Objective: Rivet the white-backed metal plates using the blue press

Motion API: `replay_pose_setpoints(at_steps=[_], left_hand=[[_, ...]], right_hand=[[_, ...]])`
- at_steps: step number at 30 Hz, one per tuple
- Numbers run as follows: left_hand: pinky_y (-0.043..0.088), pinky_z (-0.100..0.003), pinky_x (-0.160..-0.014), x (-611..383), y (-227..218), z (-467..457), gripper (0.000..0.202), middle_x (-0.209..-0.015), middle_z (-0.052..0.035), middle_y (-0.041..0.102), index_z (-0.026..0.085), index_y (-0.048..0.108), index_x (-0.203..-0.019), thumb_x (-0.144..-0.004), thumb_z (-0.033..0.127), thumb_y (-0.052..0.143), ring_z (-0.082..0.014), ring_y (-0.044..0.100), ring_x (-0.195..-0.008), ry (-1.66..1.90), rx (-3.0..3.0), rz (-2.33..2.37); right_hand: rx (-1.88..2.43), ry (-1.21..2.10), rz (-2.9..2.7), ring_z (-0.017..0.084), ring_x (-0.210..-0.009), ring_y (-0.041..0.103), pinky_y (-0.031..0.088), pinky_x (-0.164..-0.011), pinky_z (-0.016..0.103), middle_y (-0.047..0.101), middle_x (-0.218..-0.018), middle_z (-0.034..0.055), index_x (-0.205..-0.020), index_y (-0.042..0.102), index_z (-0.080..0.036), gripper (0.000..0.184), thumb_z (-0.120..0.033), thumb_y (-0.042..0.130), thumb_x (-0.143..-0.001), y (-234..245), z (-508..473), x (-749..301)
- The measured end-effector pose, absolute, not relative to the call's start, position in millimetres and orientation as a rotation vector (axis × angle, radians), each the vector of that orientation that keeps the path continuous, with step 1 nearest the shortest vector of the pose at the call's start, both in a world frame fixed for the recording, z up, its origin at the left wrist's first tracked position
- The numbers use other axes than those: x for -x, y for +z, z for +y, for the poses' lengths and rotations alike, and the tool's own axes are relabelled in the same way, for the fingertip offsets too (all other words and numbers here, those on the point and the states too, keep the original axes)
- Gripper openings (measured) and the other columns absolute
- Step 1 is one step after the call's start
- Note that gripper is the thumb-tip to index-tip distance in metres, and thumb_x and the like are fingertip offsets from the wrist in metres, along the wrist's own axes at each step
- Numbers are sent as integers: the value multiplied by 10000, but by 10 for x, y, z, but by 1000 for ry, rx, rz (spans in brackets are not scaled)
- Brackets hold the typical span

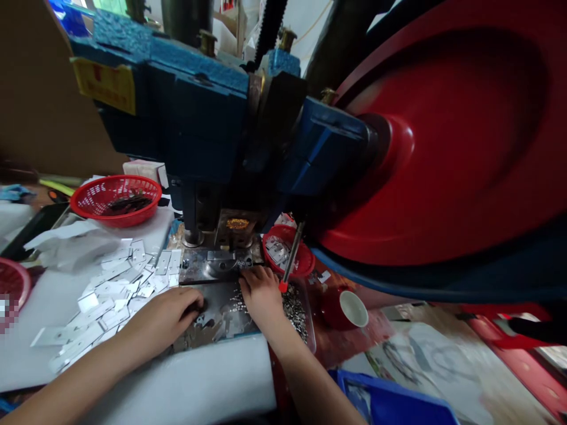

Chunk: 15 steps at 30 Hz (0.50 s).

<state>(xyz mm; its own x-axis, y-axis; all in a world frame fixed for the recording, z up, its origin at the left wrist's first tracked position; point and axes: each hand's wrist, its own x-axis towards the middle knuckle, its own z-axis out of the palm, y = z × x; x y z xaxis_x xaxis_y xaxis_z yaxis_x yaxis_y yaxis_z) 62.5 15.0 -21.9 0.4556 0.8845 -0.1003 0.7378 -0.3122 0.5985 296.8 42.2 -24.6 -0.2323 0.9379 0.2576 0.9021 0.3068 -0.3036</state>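
I see my left hand (166,316) lying flat on the dark metal plate (212,319), grip loose, holding nothing | right hand (262,293) fingers curled at the die block (219,264), can't tell what it holds | flat strips (110,289) point many ways | small red basket (287,251) holds metal bits, big red basket (116,199) dark bits | white surface (199,383), blue press (199,118), red wheel (443,136).

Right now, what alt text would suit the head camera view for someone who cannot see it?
Two bare hands rest at the base of a blue press with a big red flywheel: the left hand beside scattered metal plates, the right hand near the die. Red baskets and a red cup stand around.
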Motion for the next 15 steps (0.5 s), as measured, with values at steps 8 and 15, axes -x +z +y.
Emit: replay_pose_setpoints(at_steps=[8, 15], left_hand=[[484, -330, -805, -627, -130, 132, 258, -997, -21, 681, 274, 636, -1019, -848, 326, 450, -204, 631, -913, 513, -1947, 1439], [503, -318, -695, -658, -64, 205, 303, -883, -7, 700, 253, 643, -1008, -792, 416, 508, -200, 647, -767, 687, -1600, 1522]], right_hand=[[1577, 49, -2190, 199, -877, 520, 382, -764, 311, 644, -912, 26, -913, 666, -237, 92, -199, 605, -855, -366, 425, -3011], [1500, 99, -2136, 188, -816, 511, 378, -758, 320, 626, -860, 31, -835, 622, -199, 91, -142, 559, -864, -367, 486, -2988]])
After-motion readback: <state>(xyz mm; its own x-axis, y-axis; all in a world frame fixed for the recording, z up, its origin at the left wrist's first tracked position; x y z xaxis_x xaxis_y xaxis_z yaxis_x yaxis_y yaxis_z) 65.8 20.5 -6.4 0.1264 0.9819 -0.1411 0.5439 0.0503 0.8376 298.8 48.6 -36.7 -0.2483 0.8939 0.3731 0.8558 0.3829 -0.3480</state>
